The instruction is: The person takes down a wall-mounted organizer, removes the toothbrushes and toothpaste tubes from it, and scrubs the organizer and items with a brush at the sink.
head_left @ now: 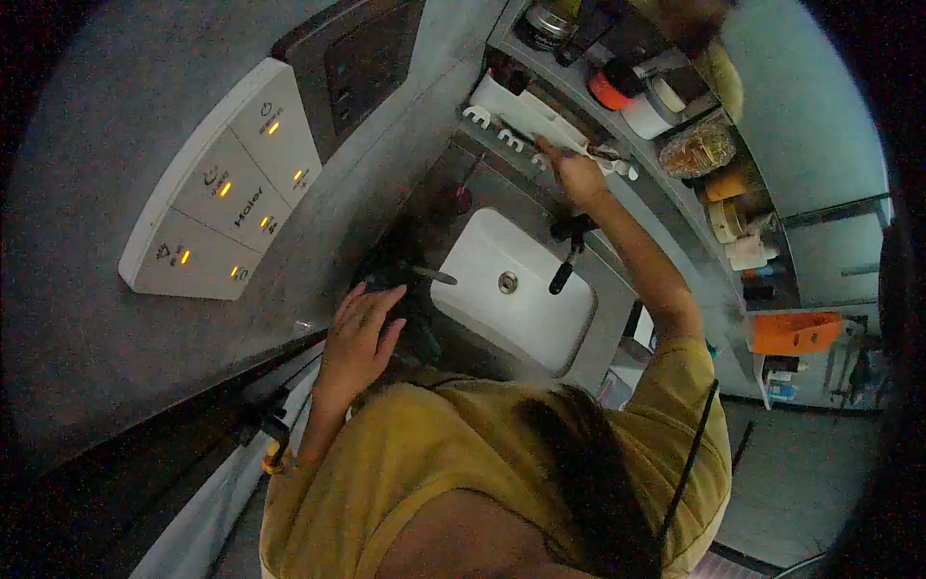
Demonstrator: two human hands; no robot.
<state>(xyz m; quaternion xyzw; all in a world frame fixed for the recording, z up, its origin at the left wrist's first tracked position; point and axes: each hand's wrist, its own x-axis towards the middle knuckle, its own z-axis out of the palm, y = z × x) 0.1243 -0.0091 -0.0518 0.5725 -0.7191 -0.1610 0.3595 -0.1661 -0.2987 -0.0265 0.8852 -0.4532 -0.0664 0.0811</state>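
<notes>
My right hand [579, 179] reaches up to a white wall rack [529, 108] with hooks, below the cabinet. One finger stretches along the rack's lower edge; the other fingers are dim, and whether they grip anything is unclear. Toothbrush-like white items [622, 168] hang just beside this hand. My left hand [359, 338] is open, fingers stretched and slightly apart, with nothing visible in it. It is over the left side of the counter, nearest to a dark object [417, 323] too dim to identify. Between my hands lies a white sink [473, 253] with a black faucet [569, 253].
Above the right arm, an open cabinet [709, 198] holds several jars and bottles, with an orange bin [797, 333] farther right. A white control panel [227, 188] with lit yellow indicators is on the left wall. A dark grey counter [603, 333] surrounds the sink.
</notes>
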